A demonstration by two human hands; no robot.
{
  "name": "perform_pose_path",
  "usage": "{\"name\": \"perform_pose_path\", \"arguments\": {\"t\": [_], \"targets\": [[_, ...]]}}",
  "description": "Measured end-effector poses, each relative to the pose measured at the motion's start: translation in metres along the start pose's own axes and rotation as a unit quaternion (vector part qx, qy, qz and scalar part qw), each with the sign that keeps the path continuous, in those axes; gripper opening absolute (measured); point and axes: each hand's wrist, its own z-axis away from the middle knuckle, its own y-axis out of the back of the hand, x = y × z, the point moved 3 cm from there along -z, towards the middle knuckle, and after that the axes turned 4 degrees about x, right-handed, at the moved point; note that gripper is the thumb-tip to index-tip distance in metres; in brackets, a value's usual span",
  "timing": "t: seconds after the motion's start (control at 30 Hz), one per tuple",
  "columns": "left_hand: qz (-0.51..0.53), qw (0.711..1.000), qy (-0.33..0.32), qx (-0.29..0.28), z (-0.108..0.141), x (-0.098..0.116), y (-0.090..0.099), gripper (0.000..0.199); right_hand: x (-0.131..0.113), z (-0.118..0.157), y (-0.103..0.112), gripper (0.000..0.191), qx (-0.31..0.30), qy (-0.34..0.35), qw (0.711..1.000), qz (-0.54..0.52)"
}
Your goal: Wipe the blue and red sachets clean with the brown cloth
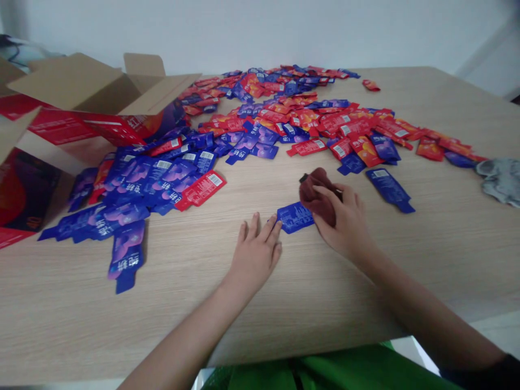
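Note:
A blue sachet (293, 219) lies flat on the table between my hands, printed side up. My left hand (257, 245) rests with its fingers spread, and its fingertips touch the sachet's left end. Bunched in my right hand (345, 219) is a brown cloth (320, 196), pressed over the right end of the same sachet, so that end is hidden. Another blue sachet (390, 189) lies apart, to the right of the cloth. A red sachet (203, 188) sits at the edge of the blue heap on the left.
Open cardboard boxes (81, 81) stand at the left, with a heap of blue sachets (140, 179) beside them. Many red and blue sachets (292, 116) spread across the back of the table (182, 303). A grey cloth (501, 181) lies at the right edge.

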Motion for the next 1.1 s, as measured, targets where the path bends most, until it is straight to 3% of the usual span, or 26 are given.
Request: {"name": "perform_pose_path", "arguments": {"t": [0.07,0.13,0.23,0.37,0.43,0.5,0.6,0.67,0.8,0.93,1.0,1.1], "targets": [[-0.001,1.000,0.000,-0.003,0.000,0.000,-0.001,0.046,-0.026,0.007,-0.006,0.056,-0.036,0.082,0.996,-0.026],[-0.002,1.000,-0.002,-0.005,0.000,-0.001,-0.001,0.045,-0.037,0.013,-0.015,0.055,-0.084,0.126,0.988,-0.008],[-0.002,1.000,-0.004,-0.002,0.000,-0.001,-0.001,0.049,-0.016,0.010,-0.022,0.054,-0.095,0.075,0.991,0.053],[0.000,1.000,-0.004,0.002,-0.001,0.000,0.000,0.051,0.016,-0.003,-0.013,0.048,-0.059,-0.033,0.995,0.076],[0.000,1.000,-0.002,0.006,-0.001,0.001,0.000,0.050,0.007,-0.007,-0.003,0.048,-0.020,-0.033,0.998,0.050],[-0.001,1.000,-0.001,0.008,-0.001,0.001,0.000,0.049,-0.016,-0.006,0.003,0.051,0.013,0.003,1.000,0.003],[-0.003,1.000,-0.001,0.000,-0.001,0.000,-0.001,0.046,-0.051,0.000,-0.004,0.055,-0.026,0.086,0.996,-0.024],[-0.003,1.000,0.000,-0.006,-0.001,0.000,-0.001,0.045,-0.056,0.003,-0.015,0.053,-0.069,0.109,0.992,0.003],[0.001,1.000,-0.002,-0.007,-0.001,0.000,0.000,0.051,-0.013,-0.001,-0.027,0.050,-0.076,0.034,0.995,0.053],[0.003,1.000,0.000,-0.005,0.000,0.001,0.001,0.051,0.026,-0.012,-0.018,0.045,-0.046,-0.065,0.994,0.069],[0.003,1.000,0.001,-0.002,0.000,0.001,0.001,0.051,0.019,-0.014,-0.010,0.046,-0.022,-0.063,0.995,0.068],[0.001,1.000,0.001,0.003,-0.001,0.002,0.001,0.050,-0.021,-0.008,-0.006,0.054,-0.004,0.019,1.000,0.021]]}}
